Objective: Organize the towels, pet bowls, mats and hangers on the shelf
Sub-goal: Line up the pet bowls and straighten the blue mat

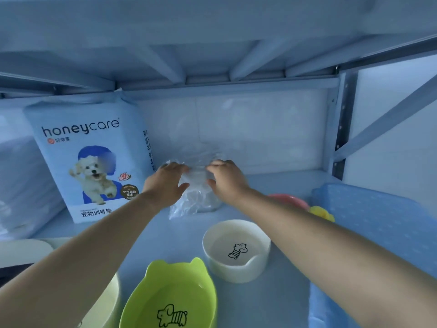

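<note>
Reaching toward the back of the shelf (283, 181), both hands take hold of a clear plastic pack (198, 200) that lies flat on the shelf board, at 12 o'clock from the white bowl (236, 250). The left hand (165, 183) grips the pack's left edge, its fingers (176, 165) curled over the top and the thumb pressed into the side. The right hand (227, 178) grips the right edge the same way, its fingers (217, 163) bent over the wrapper. The contents of the wrapper are too pale to make out.

At 9 o'clock from the pack, just beside the left hand, a bag of pet pads (89, 157) stands upright and leans slightly back. More white packs (21, 176) are stacked at 9 o'clock from it. A green bowl (170, 299) with small ears sits at 7 o'clock from the white bowl, and a pale bowl (106, 304) lies partly under the left forearm. At 3 o'clock from the pack, beyond the right forearm, a pink bowl (290, 201) and something yellow (322, 213) sit against a blue dotted bin (378, 221).
</note>
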A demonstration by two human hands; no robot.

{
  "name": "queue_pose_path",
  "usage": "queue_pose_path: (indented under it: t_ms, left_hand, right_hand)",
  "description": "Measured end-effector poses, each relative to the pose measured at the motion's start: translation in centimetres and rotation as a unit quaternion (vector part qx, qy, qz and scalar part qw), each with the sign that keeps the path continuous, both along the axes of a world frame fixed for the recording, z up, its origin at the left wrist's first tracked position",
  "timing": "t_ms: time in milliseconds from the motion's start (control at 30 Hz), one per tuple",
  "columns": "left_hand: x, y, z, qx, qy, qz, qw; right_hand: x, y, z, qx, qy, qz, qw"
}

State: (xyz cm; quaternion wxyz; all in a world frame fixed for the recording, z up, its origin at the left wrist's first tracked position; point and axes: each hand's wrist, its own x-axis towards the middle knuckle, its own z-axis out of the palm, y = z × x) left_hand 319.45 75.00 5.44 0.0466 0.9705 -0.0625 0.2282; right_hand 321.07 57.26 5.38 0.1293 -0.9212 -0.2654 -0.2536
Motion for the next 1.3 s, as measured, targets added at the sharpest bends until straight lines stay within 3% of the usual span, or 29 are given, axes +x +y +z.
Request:
queue_pose_path:
  t_ms: [167, 800, 1067, 1300]
  left_hand:
    - [1.0, -0.2, -0.8, -0.030, -0.026, -0.006, 0.999]
    - [-1.3, -4.2, -0.3, -0.005, -0.055, 0.057, 0.997]
    - [-6.4, -9.2, 1.2, -0.028, -0.110, 0.006, 0.994]
    - [-13.1, -17.8, -1.0, -0.075, -0.044, -0.113, 0.990]
  right_hand:
    - [1.0, 0.2, 0.2, 0.055, 0.004, -0.005, 0.998]
    - [1.3, -3.3, 0.6, 0.043, 0.011, 0.017, 0.999]
    - [-4.2, -9.2, 2.1, 0.039, 0.007, 0.029, 0.999]
    - [-12.3, -18.9, -0.9, 0.006, 0.082, -0.013, 0.997]
